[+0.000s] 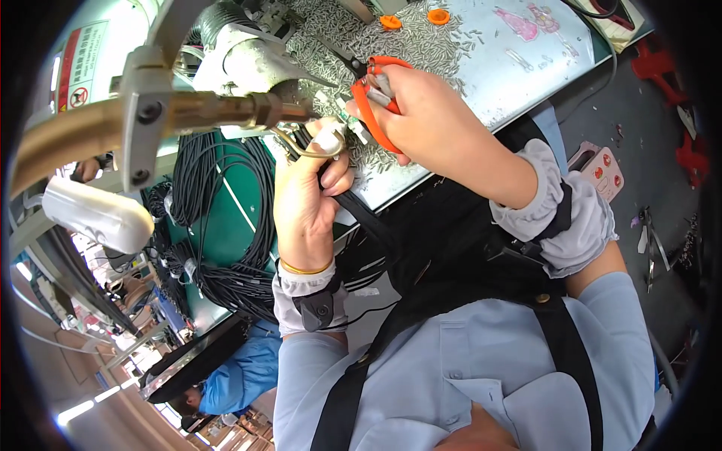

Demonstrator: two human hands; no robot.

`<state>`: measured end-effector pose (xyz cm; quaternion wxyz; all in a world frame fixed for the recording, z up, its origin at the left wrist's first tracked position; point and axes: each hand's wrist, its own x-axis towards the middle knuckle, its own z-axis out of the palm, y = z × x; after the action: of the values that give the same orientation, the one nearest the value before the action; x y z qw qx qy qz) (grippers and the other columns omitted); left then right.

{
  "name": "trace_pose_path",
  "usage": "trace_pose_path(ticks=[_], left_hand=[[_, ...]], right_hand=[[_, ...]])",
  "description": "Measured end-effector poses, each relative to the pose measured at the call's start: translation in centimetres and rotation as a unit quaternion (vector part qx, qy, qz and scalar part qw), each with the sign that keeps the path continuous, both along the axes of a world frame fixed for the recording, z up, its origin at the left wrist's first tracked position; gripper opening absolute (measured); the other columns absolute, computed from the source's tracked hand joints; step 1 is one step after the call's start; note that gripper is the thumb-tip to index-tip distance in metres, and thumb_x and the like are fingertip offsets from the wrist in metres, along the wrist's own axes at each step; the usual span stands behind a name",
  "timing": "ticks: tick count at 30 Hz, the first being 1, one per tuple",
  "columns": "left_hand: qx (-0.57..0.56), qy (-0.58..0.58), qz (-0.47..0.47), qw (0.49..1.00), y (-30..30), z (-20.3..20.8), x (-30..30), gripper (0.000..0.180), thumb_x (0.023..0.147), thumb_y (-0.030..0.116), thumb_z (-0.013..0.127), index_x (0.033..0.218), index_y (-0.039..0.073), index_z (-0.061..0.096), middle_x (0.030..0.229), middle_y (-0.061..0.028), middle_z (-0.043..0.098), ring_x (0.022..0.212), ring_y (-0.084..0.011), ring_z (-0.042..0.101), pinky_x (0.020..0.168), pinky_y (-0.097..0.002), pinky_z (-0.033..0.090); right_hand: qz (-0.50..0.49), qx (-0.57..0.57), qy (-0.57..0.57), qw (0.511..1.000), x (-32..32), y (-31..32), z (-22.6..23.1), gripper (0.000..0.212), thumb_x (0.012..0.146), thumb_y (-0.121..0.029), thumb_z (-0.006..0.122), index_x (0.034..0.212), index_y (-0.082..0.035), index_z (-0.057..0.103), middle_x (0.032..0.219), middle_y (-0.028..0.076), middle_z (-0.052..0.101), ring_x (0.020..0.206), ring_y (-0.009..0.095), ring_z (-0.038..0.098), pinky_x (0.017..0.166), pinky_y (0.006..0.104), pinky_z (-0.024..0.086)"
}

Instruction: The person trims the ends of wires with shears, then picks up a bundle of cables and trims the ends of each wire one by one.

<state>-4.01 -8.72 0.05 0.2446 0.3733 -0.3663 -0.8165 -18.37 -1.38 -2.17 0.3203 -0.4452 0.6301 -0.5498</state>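
Observation:
My right hand (432,113) is closed round the orange handles of a pair of scissors (366,113). The dark blades point away to the upper left, over a heap of small silvery metal pieces (421,49). Just left of the scissors my left hand (304,207) is raised with curled fingers, closed on a black cable (365,214). White coverings wrap some of its fingertips. Between the hands shows a small pale and green piece (353,124); its kind is unclear. A metal pipe fitting (263,110) partly hides the left fingertips.
Bundles of black cable (226,278) lie on a green surface at left. A white machine (233,64) and a white lamp-like head (98,214) stand close by. Two orange caps (438,16) rest beyond the metal pieces. At right are red-handled tools (662,68). A person in blue (241,376) is at lower left.

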Motion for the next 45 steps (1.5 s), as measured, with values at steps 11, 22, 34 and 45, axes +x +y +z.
trace_pose_path(ticks=[11, 22, 34, 45], left_hand=[[-0.048, -0.023, 0.019, 0.998, 0.6, 0.2, 0.0, 0.009, 0.080, 0.002, 0.053, 0.088, 0.000, 0.049, 0.060, 0.0008, 0.043, 0.041, -0.0038, 0.028, 0.037, -0.0177, 0.021], [-0.070, -0.007, 0.008, 0.998, 1.8, 0.5, 0.9, 0.015, 0.080, 0.004, 0.054, 0.094, -0.001, 0.051, 0.074, -0.0045, 0.053, 0.048, -0.0064, 0.037, 0.042, -0.0195, 0.028], [-0.182, -0.073, -0.063, 0.978, 7.6, 0.6, 2.1, 0.016, 0.084, 0.005, 0.049, 0.096, -0.004, 0.054, 0.083, -0.0074, 0.056, 0.071, -0.0135, 0.053, 0.067, -0.0236, 0.043], [-0.286, -0.201, 0.008, 0.937, 9.3, 1.6, 1.4, 0.026, 0.073, -0.013, 0.050, 0.097, -0.003, 0.053, 0.083, -0.0065, 0.055, 0.070, -0.0133, 0.055, 0.061, -0.0279, 0.046]], right_hand=[[0.018, -0.029, -0.054, 0.998, 0.1, 0.0, -0.1, 0.020, 0.083, -0.015, 0.054, 0.074, 0.000, 0.045, 0.048, 0.003, 0.046, 0.040, 0.008, 0.045, 0.038, 0.0236, 0.034], [0.025, -0.030, -0.046, 0.998, 0.4, 1.2, 0.2, 0.018, 0.084, -0.016, 0.054, 0.077, 0.000, 0.048, 0.052, 0.000, 0.045, 0.042, 0.005, 0.041, 0.039, 0.0228, 0.034], [-0.029, -0.031, 0.195, 0.980, 0.2, 5.8, 2.7, 0.014, 0.080, -0.010, 0.058, 0.087, 0.001, 0.054, 0.061, 0.004, 0.056, 0.056, 0.008, 0.057, 0.047, 0.0230, 0.043], [-0.038, -0.138, 0.195, 0.970, 1.3, 5.5, 1.1, 0.020, 0.081, -0.014, 0.058, 0.070, 0.002, 0.051, 0.054, 0.004, 0.052, 0.040, 0.010, 0.049, 0.041, 0.0230, 0.038]])
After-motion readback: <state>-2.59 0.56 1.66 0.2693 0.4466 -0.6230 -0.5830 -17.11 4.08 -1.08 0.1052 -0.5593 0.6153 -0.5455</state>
